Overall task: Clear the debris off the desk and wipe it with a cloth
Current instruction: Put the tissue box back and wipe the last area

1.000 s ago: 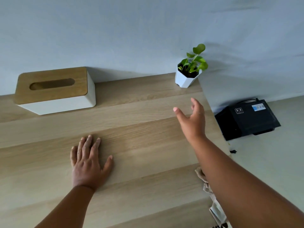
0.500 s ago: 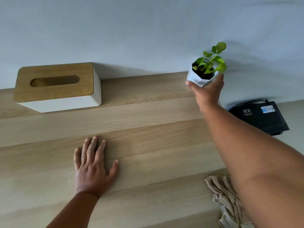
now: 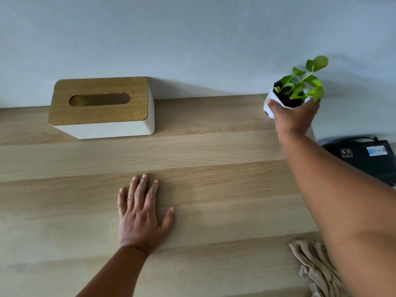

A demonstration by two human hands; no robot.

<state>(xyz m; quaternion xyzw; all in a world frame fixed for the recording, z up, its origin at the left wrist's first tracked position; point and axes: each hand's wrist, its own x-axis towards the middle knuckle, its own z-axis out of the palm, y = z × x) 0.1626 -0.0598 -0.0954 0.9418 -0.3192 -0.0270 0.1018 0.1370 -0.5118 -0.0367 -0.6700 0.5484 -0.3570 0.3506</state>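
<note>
worktop: pale wood-grain worktop (image 3: 214, 151) against a plain blue-grey wall (image 3: 192, 39)
right hand: right hand (image 3: 293, 118), fingers wrapped round a small white faceted pot with a green leafy plant (image 3: 278, 99), at the far right corner
left hand: left hand (image 3: 141, 215) flat, fingers spread
cloth: crumpled beige cloth (image 3: 315, 266) at the near right edge
box: white tissue box with a wooden lid (image 3: 100, 106) by the wall

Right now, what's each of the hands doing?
Left hand: open, flat on the desk.
Right hand: holding the small potted plant.
</note>
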